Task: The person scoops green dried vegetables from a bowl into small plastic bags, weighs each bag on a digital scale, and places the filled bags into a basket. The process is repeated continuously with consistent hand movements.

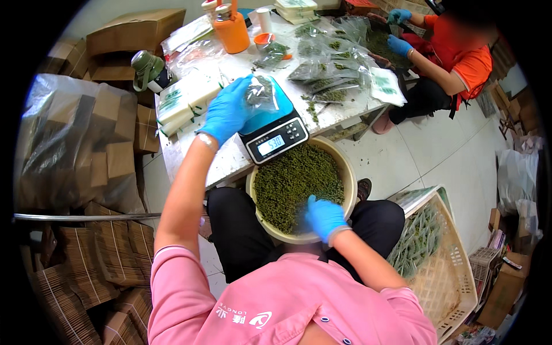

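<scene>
Left hand: pinched our bag near the tabletop's edge.
Right hand: was over our tub; we couldn't tell its grip.

On the table, a scale at the near edge — stacked packaging to its left, filled bags to its right. Between the knees, a basin of berries; rightward, a crate — far left, boxes.

Near me, pale floor tiles spread beneath a scuffed white table; cardboard boxes stand by a light wall.
</scene>
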Motion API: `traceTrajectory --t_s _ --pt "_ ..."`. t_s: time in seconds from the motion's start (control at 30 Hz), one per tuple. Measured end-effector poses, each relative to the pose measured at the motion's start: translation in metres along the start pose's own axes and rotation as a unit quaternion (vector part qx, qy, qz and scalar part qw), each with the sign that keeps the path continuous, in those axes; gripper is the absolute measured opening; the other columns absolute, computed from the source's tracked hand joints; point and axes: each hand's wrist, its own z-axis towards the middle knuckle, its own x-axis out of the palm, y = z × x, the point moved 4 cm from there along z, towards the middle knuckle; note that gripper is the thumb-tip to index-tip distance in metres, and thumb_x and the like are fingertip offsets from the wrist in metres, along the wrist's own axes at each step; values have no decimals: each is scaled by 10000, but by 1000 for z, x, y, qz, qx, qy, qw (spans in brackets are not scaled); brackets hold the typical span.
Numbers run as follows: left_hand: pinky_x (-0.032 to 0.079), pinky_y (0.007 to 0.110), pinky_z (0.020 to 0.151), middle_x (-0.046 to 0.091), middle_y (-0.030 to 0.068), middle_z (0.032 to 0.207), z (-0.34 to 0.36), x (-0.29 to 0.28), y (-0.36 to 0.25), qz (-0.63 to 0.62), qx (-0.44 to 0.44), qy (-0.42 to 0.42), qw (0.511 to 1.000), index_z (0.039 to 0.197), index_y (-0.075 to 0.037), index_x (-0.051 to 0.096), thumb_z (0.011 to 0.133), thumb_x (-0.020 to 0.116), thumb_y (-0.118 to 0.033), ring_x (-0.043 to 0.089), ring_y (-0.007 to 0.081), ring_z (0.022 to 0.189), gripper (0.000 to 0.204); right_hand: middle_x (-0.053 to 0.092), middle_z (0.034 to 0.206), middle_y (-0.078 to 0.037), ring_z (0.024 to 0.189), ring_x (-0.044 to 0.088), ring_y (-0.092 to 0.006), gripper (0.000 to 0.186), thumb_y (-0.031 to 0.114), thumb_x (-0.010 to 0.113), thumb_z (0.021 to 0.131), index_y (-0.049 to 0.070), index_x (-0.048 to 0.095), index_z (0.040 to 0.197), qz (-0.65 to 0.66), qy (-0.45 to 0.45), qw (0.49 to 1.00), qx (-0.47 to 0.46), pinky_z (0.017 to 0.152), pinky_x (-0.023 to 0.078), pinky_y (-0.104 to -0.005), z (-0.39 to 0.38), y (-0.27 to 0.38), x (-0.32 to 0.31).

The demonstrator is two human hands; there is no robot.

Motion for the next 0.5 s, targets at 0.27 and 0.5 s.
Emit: traceTrajectory --t_s 0.27,0.5 --pt "516 348 911 689 151 1113 26 8 11 -64 -167 47 983 1178 -98 665 831 646 -85 667 313 1009 348 717 867 -183 805 703 -375 162 140 640 790 50 726 894 16 138 990 -28 701 563 -478 -6 0 -3" --pt "373 389 1125 540 239 1355 -10 1 -9 -95 59 11 994 1322 14 541 676 680 -55 494 372 1297 664 608 951 -148 861 613 -337 607 159 667 819 59 429 1368 58 -194 974 -98 702 514 -461 24 29 -160"
